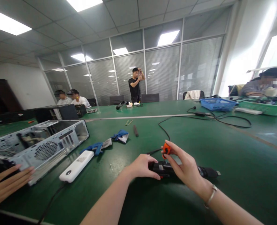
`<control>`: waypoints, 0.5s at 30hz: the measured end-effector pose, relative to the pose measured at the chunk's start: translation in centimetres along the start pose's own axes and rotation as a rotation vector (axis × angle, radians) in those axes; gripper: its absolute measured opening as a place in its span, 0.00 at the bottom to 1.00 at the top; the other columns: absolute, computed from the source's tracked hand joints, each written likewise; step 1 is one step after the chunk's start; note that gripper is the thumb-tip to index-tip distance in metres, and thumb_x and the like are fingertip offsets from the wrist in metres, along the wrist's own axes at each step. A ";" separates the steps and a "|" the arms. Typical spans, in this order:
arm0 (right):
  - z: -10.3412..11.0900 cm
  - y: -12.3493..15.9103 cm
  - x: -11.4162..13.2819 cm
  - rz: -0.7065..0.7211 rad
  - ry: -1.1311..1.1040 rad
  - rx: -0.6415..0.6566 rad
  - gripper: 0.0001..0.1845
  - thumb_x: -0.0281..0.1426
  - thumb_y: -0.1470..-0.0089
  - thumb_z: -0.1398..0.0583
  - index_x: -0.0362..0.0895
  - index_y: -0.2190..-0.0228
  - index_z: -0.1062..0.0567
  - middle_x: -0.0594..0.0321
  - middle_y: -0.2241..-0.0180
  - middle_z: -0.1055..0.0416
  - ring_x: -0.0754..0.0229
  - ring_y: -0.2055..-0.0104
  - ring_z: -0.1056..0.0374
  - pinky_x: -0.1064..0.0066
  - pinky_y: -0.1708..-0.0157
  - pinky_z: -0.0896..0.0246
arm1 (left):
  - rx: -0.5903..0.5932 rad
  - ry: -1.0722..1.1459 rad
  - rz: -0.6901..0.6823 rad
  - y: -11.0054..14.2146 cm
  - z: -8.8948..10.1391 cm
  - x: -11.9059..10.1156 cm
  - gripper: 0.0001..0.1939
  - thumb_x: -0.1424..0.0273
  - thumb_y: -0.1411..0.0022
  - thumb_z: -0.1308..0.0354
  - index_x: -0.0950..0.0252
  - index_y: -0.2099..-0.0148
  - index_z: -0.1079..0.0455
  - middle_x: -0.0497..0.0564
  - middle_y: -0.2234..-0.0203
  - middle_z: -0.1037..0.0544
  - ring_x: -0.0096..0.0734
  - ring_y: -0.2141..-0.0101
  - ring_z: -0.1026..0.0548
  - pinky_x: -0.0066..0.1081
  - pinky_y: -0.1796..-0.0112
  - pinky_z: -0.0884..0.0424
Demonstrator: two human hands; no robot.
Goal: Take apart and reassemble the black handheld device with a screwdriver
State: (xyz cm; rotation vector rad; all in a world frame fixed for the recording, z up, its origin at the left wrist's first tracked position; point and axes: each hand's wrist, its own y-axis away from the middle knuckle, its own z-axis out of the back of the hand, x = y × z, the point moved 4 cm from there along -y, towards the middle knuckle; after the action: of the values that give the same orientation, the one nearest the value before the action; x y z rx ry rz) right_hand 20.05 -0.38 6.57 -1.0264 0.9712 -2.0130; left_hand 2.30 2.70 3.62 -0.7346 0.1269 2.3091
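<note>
A black cylindrical power tool is laid on the glossy green tabletop, its one end clasped by the left hand. Just above it, a small orange-and-black piece is pinched by the right hand, thumb against fingers. Handling of this piece seems in hand; for the next move a steady pinch appears called for. Farther left, a white oblong box is seen.

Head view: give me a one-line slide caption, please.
Left hand on a black tool at a green table, right hand pinching an orange piece close by.
</note>
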 end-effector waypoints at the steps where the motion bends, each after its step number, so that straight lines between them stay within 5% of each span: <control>1: 0.0 0.1 0.1 0.020 0.008 -0.004 0.23 0.30 0.39 0.45 0.49 0.42 0.38 0.57 0.55 0.27 0.57 0.57 0.27 0.65 0.57 0.29 | -0.017 -0.004 -0.008 0.0 0.0 0.1 0.24 0.54 0.54 0.30 0.64 0.58 0.23 0.46 0.70 0.23 0.32 0.69 0.28 0.24 0.70 0.39; 9: 0.3 1.1 1.1 0.190 0.045 -0.023 0.29 0.24 0.41 0.43 0.51 0.40 0.40 0.56 0.53 0.28 0.55 0.53 0.28 0.65 0.56 0.29 | -0.074 -0.011 -0.035 -0.3 -0.4 0.7 0.24 0.57 0.57 0.28 0.63 0.58 0.23 0.46 0.70 0.24 0.33 0.68 0.27 0.24 0.69 0.37; 15: 0.2 1.0 0.2 0.083 0.049 -0.066 0.27 0.28 0.41 0.42 0.50 0.41 0.39 0.58 0.54 0.26 0.56 0.56 0.27 0.65 0.57 0.29 | -0.071 -0.017 -0.046 -0.4 -0.6 0.9 0.25 0.55 0.57 0.28 0.64 0.59 0.23 0.47 0.70 0.24 0.34 0.68 0.27 0.25 0.69 0.37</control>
State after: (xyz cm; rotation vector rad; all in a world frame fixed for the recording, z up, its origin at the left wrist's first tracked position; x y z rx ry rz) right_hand 20.34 -1.12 5.91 -0.9600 1.0949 -1.9579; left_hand 2.33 3.40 2.71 -0.7453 0.0197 2.2859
